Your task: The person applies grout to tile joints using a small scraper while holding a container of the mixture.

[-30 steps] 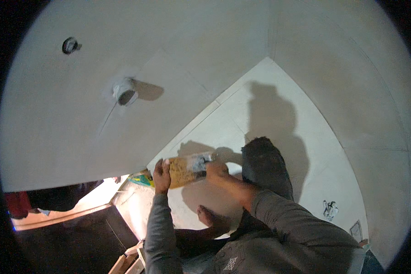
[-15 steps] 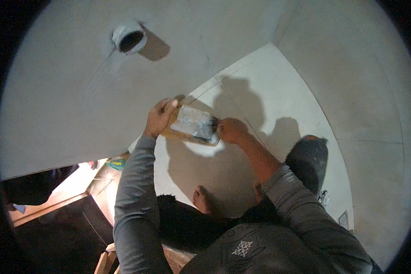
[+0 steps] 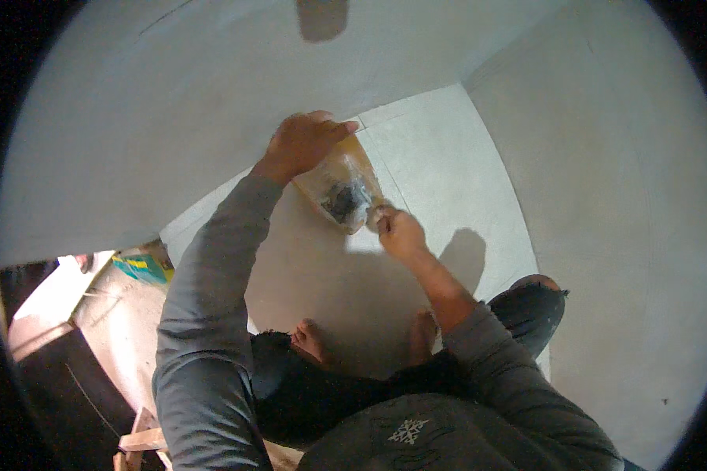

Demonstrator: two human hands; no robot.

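Observation:
My left hand [image 3: 306, 145] is closed round the far end of a yellowish, translucent container [image 3: 363, 157], tilted above the floor beside the wall. Whitish smears and a dark grey patch [image 3: 342, 202] show inside it. At the container's near end is my right hand [image 3: 403, 233], its fingers closed by the rim. A small pale thing shows at those fingers, too blurred to name.
Pale walls [image 3: 133, 149] rise ahead on the left and on the right [image 3: 605, 180], meeting in a corner. Light tiles [image 3: 424, 141] cover the floor between them. My bare feet [image 3: 308, 339] are below. At left lie a green and yellow bag [image 3: 143, 265] and wood pieces [image 3: 141, 439].
My left hand has moved up and over the container, which has turned steeper with its near end toward me. My right hand has shifted slightly nearer. The view has moved, leaving the pipe stub out.

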